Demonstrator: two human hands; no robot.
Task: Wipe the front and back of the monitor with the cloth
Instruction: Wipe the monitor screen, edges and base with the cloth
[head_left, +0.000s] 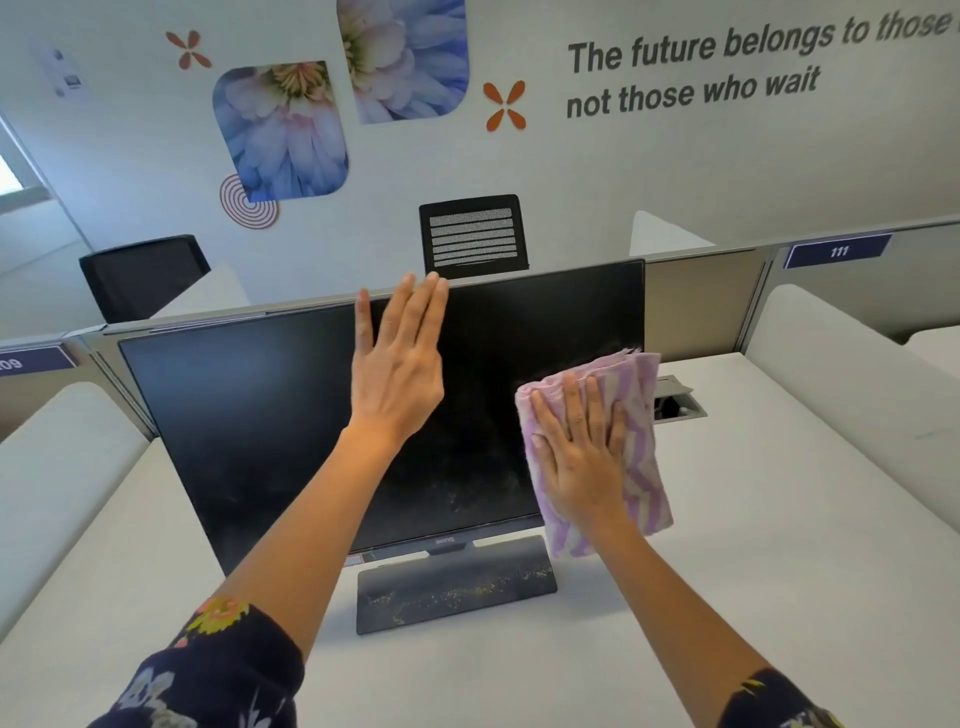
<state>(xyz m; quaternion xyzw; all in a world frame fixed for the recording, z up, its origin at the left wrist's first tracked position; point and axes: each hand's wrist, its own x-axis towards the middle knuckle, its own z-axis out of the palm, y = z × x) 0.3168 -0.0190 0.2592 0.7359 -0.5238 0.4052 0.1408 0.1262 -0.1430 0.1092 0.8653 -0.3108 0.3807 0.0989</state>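
Right hand (582, 457) lay flat, fingers straight, pressing the purple cloth (644, 457) against the monitor (260, 431) screen's right edge. Left hand (400, 374), released, sat at its top edge. White desk (727, 571), flower-decorated wall (623, 171) behind.

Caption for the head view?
Right hand presses a folded lilac-and-white cloth on the black flat-screen monitor, right side; flat left hand reaches its top edge.

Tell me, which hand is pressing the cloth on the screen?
The right hand, lying flat on the purple-and-white cloth at the monitor's right edge. The left hand holds nothing; its straight fingers reach the monitor's top edge.
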